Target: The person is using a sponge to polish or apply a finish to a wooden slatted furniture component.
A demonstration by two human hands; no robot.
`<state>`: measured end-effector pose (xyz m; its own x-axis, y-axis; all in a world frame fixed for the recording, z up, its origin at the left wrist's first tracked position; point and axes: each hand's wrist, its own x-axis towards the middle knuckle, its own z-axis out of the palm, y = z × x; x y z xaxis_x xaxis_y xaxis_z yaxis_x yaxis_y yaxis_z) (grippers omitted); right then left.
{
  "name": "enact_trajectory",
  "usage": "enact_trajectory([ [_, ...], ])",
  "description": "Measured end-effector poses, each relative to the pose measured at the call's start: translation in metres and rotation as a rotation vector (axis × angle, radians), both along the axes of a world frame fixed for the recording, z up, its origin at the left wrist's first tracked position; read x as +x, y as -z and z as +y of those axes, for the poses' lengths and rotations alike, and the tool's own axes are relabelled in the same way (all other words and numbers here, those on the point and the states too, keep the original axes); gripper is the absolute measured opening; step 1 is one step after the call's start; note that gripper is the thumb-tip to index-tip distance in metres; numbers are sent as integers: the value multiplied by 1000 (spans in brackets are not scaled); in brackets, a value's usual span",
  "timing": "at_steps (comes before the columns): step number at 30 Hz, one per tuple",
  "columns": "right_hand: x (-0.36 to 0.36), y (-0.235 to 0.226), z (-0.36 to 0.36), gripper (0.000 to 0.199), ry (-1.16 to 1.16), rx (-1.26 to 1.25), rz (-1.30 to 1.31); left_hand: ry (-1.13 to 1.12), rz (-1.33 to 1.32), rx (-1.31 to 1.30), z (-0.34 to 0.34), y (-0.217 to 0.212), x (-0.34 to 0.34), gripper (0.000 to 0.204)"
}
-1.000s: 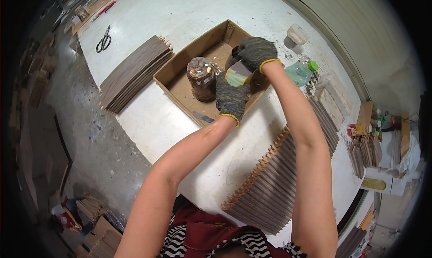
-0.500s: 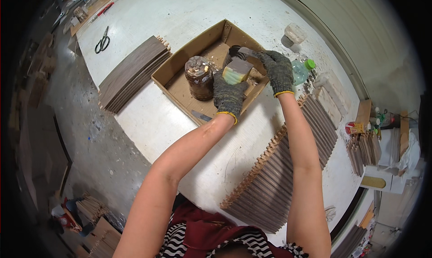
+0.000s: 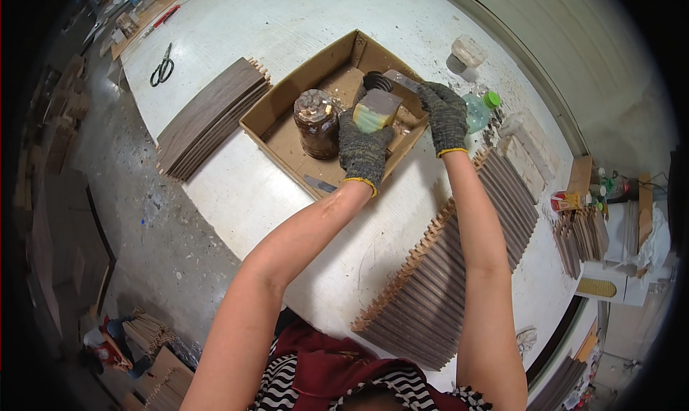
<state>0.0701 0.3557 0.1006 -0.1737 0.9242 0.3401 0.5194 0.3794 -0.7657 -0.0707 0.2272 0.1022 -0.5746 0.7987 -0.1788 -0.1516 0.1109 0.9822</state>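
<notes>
My left hand (image 3: pixel 362 153), in a dark grey knitted glove with a yellow cuff, is closed around a block (image 3: pixel 377 111) with a grey-brown top and a yellowish-green side. It holds the block over a shallow cardboard box (image 3: pixel 276 156). My right hand (image 3: pixel 443 117), gloved alike, pinches the end of a flat grey blade-like strip (image 3: pixel 402 79) at the box's right wall. Behind the block shows a dark ridged object (image 3: pixel 377 82), partly hidden. Inside the box stands a brown, crusted jar (image 3: pixel 316 128) with a lumpy top. A dark knife-like blade (image 3: pixel 319 183) lies near the front wall.
Curved wooden slats (image 3: pixel 215 117) are stacked left of the box. A long row of slats (image 3: pixel 423 289) with pegged ends lies under my right forearm. Scissors (image 3: pixel 163 67) lie at the far left; a green-capped bottle (image 3: pixel 477 112) and a pale lump (image 3: pixel 469 51) are at the right.
The strip in my right hand has tilted, so its pale face shows now. My right hand has barely shifted. My left hand keeps its hold on the block, almost in place.
</notes>
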Motion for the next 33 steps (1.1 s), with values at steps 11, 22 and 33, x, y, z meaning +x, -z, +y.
enact_trajectory([
  [11, 1, -41, -31, 26, 29, -281, 429, -4, 28, -8, 2, -1, -1, 68],
  [22, 16, -52, -85, 23, 22, -308, 385, 67, 116, 77, 5, -6, 2, 68],
  [33, 11, -50, -113, 23, 41, -228, 419, 40, 232, 200, 2, -11, 6, 71],
])
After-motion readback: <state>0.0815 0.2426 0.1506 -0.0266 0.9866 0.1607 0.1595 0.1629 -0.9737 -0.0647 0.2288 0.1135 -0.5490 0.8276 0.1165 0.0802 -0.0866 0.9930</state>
